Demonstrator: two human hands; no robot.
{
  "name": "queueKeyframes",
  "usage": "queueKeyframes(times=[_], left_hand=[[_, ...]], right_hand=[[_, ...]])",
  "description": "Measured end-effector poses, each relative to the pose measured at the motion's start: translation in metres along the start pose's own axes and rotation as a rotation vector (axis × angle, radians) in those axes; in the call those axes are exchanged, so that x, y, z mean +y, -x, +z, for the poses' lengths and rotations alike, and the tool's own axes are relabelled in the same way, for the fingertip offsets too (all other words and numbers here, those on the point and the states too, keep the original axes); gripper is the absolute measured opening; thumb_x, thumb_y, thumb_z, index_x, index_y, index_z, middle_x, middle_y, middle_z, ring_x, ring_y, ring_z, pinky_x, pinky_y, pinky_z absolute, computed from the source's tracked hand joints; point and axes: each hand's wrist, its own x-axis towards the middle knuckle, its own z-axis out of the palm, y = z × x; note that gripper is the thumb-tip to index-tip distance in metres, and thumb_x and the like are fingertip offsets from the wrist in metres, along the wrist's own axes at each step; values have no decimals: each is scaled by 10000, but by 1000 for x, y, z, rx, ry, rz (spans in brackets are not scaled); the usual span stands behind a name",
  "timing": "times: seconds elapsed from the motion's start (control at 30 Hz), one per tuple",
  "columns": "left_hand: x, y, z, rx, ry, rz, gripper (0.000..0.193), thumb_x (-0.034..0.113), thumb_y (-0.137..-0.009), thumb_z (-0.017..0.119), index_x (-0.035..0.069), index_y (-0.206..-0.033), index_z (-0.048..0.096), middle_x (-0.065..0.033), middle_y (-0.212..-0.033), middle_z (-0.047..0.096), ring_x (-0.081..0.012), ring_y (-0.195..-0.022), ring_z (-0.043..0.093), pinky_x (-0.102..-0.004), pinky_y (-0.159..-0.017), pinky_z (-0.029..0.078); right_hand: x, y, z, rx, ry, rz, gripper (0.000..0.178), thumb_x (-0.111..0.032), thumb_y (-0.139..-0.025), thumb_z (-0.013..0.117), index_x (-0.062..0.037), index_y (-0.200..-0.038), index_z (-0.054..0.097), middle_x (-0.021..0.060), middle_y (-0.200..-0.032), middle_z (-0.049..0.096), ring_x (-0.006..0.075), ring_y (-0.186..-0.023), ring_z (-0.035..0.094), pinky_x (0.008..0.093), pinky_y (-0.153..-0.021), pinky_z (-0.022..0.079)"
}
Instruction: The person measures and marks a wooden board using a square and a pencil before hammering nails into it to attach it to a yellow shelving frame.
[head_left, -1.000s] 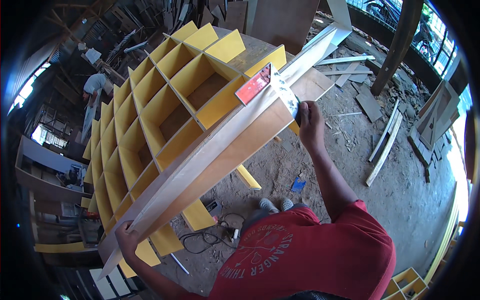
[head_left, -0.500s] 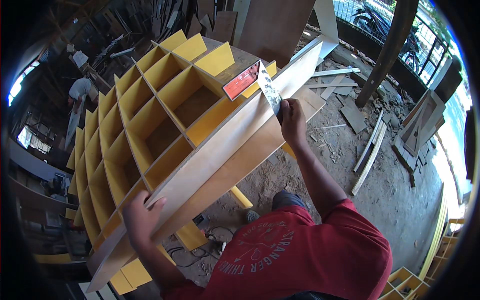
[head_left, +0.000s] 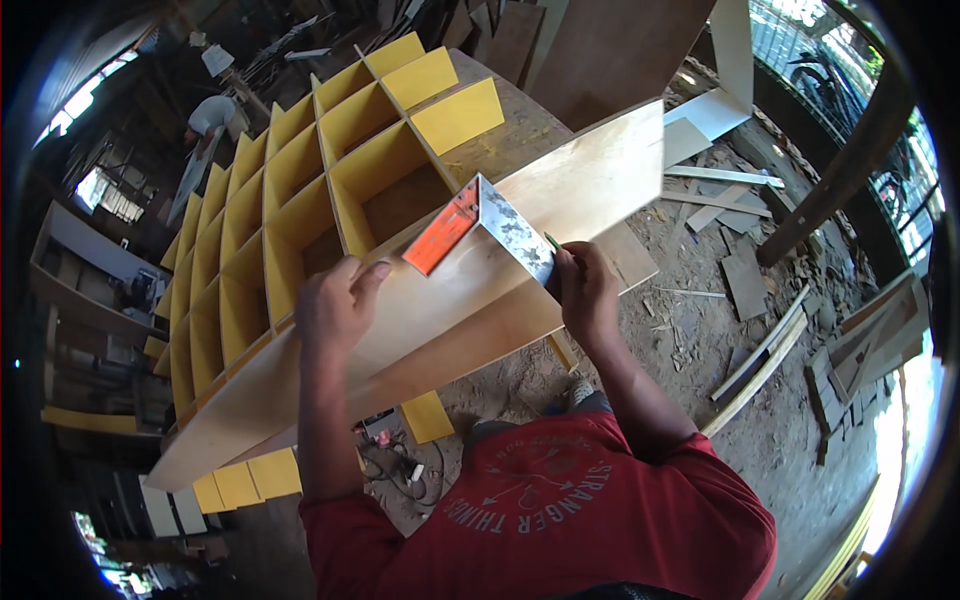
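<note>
A long pale plywood board (head_left: 560,180) leans along the near side of a yellow slatted lattice (head_left: 300,220). My left hand (head_left: 338,305) is closed over the board's upper edge, thumb on the near side. My right hand (head_left: 588,290) is closed near the end of the silver, worn blade of a try square (head_left: 515,235); its orange stock (head_left: 440,235) lies across the board by the upper edge. A thin green tip, which looks like a pencil (head_left: 553,242), sticks up from the right fingers. Its remainder is hidden in the hand.
Yellow strips (head_left: 248,480) show under the board at the lower left. Cables (head_left: 405,470) lie on the dusty floor by my feet. Wood scraps (head_left: 740,275) and a post (head_left: 840,175) are on the right. Another person (head_left: 212,118) bends over at the far left.
The board has tipped so that more of its broad face shows. The try square has come toward me, off the lattice side. My left hand has shifted right along the edge.
</note>
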Motion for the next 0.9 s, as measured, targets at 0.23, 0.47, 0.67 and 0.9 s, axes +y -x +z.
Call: queueKeyframes(times=[0.23,0.47,0.67,0.9], left_hand=[[11,12,24,-47,100,-37,617,561,-995,726,33,-724,556,-211,-600,533,-445,-556,566,-503,-534,428],[24,39,25,105,10,81,602,598,-918,787,96,-690,547,-128,-563,555,-372,-512,579,-482,-504,439],[26,44,15,127,5,157,544,574,-876,837,104,-732,604,-99,-611,612,-333,-547,620,-450,-521,466],[46,46,20,168,7,235,520,587,-847,855,115,-788,647,-66,-616,616,-282,-541,625,-404,-511,480]], right_hand=[[-2,3,-45,-89,77,54,175,-185,-1103,642,-16,-1135,676,112,-793,730,152,-676,685,335,-645,562],[12,17,-27,14,45,3,131,-128,-1093,653,-6,-1140,646,155,-848,733,239,-708,721,377,-651,558],[28,40,-25,134,90,-17,148,-141,-1112,629,1,-1152,643,124,-924,716,151,-796,663,323,-729,546],[75,47,-65,408,-189,138,250,-267,-1179,487,-65,-1136,628,-65,-758,482,23,-616,385,223,-539,302]])
